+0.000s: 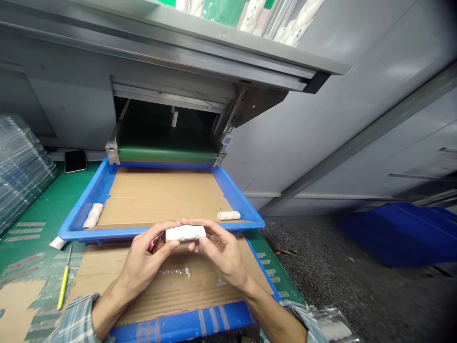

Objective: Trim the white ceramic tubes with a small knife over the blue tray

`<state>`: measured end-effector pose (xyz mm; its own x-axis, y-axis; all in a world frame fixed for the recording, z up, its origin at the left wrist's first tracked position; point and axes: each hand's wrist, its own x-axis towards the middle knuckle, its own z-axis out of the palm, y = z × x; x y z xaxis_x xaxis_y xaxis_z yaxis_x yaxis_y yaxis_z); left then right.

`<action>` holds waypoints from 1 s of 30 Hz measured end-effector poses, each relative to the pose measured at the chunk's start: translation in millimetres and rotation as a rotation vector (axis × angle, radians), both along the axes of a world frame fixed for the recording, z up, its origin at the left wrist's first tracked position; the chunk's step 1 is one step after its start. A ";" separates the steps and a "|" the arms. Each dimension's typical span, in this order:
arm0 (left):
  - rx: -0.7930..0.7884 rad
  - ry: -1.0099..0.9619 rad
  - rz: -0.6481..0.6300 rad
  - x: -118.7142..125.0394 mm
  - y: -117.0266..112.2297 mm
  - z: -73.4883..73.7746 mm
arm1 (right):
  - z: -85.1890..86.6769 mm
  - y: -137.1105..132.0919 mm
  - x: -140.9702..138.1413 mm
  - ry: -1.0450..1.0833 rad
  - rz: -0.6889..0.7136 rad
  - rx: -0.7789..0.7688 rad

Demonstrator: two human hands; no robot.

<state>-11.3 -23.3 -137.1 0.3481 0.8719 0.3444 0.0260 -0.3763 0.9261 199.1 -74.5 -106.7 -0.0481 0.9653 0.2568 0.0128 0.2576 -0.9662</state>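
A short white cylindrical piece (185, 233) with small marks along its lower edge lies level between my two hands. My left hand (144, 257) pinches its left end between thumb and fingers. A pink-handled tool (154, 244), mostly hidden, is tucked in the same palm. My right hand (224, 252) grips the right end, thumb at the front and index finger along the top. Both hands are above a cardboard sheet (171, 295), just in front of a blue tray (117, 233).
Inside the tray, one white piece (93, 216) lies at left and another white piece (229, 216) at right, on cardboard. Behind is a green conveyor belt (167, 153) carrying a small white piece (174, 118). A yellow screwdriver (63, 286) and a phone (75, 161) lie at left.
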 end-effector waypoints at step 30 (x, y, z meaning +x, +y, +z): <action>0.523 0.629 0.146 -1.0 -10.6 7.3 | -22.4 -1.6 6.6 -0.513 -0.172 0.431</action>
